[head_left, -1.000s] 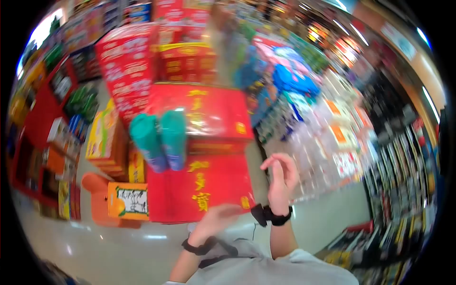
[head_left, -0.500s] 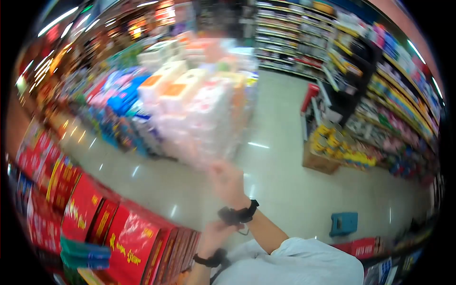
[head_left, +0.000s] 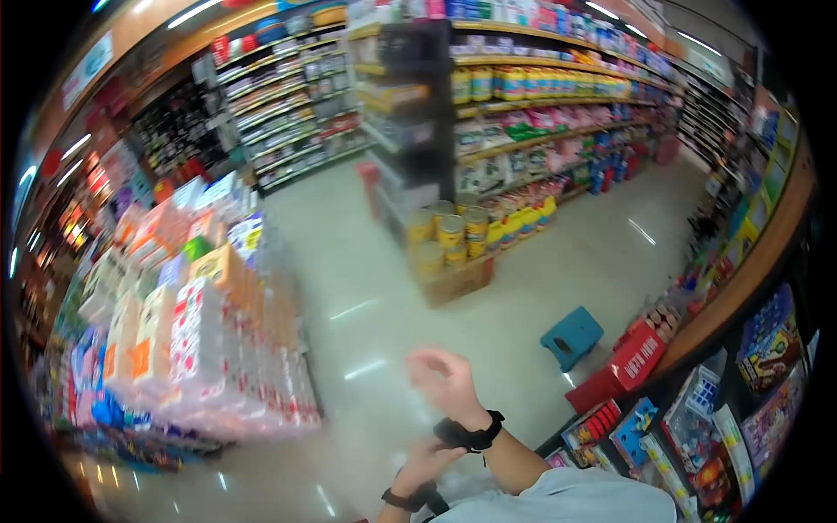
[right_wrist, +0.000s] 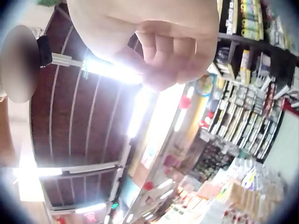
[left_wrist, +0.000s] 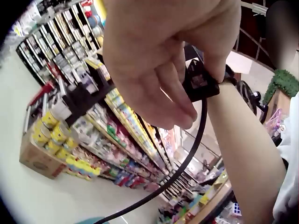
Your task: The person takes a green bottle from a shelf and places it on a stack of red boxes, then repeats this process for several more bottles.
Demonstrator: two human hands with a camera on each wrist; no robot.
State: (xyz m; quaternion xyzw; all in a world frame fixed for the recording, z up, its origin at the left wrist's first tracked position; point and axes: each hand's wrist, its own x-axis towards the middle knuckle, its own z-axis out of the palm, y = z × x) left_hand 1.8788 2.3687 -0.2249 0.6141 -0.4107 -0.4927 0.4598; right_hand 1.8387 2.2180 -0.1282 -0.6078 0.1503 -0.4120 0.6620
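Observation:
My left hand (head_left: 420,467) is at my right wrist in the head view. Its thumb and fingers pinch a small black wrist camera (left_wrist: 198,85), which is strapped there on a black band (head_left: 493,429). From that camera a black cable (left_wrist: 180,170) curves down in the left wrist view. Just above, my right hand (head_left: 449,388) is raised in front of me with its fingers loosely bent. Nothing is in it, and the right wrist view shows the fingers (right_wrist: 163,60) bent toward the palm.
Wrapped tissue packs (head_left: 200,349) are piled at the left. Ahead, a carton (head_left: 462,283) of yellow cans stands at the end of a long shelf (head_left: 558,109). A blue stool (head_left: 572,338) and a red box (head_left: 623,366) are on the floor, right of my hands, near a toy rack (head_left: 697,427).
My view has swung right, from the red cartons past the tissue packs to the shelves and stool. My left hand has moved up to my right wrist and taken hold of the camera.

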